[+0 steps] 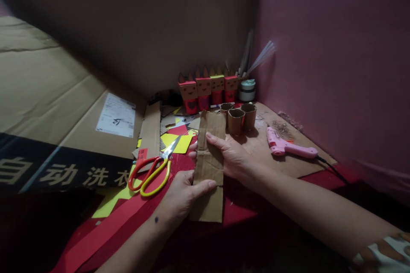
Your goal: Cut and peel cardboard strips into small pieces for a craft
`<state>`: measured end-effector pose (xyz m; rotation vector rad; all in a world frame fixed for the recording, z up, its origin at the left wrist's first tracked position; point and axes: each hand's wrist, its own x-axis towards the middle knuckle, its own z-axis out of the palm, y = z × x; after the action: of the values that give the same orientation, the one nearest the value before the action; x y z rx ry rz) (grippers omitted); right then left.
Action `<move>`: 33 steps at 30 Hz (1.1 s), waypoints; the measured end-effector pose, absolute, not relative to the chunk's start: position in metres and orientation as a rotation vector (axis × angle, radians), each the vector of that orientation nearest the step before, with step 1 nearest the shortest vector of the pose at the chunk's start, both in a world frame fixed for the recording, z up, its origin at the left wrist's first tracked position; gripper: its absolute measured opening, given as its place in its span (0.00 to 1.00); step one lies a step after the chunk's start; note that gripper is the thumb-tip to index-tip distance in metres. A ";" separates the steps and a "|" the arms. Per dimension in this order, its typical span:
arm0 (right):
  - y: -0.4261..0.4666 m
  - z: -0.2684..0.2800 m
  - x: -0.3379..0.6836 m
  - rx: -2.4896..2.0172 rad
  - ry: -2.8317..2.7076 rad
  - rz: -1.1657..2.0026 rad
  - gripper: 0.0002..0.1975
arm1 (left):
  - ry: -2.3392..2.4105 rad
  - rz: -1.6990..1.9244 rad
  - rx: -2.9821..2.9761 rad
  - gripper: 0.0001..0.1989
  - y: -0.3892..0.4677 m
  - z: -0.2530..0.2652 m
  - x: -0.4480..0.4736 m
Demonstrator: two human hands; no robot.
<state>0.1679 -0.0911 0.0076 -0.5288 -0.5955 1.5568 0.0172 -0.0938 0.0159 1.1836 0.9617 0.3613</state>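
A long strip of brown cardboard (208, 166) with creases across it is held up in front of me by both hands. My left hand (188, 192) grips its lower left edge, thumb pressed on the front face. On the right edge, higher up, my right hand (232, 153) pinches it, thumb on top and fingertips showing past the left side. Scissors (158, 170) with red and yellow handles lie left of the strip, blades half over yellow paper (181, 144). Behind the strip stand three cardboard tubes (236, 123).
A pink glue gun (285, 145) with a black cord rests on a cardboard sheet (272, 164) at right. Several red cardboard figures (191, 94) line the back beside a lidded jar (247, 90). A large carton (80, 115) fills the left; a pink wall (336, 72) stands right.
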 end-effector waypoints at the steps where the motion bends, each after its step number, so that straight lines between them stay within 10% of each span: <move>1: -0.092 0.009 0.167 -0.533 -0.578 1.559 0.14 | 0.961 0.357 1.190 0.21 -0.094 0.016 0.017; 33: -0.069 0.029 0.174 -0.710 -0.190 1.872 0.13 | 0.891 0.529 1.257 0.18 -0.098 0.023 0.017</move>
<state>0.1745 -0.0685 0.0294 -0.7102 -0.1898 1.8716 0.0169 -0.0979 0.0233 1.2567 0.8913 0.5289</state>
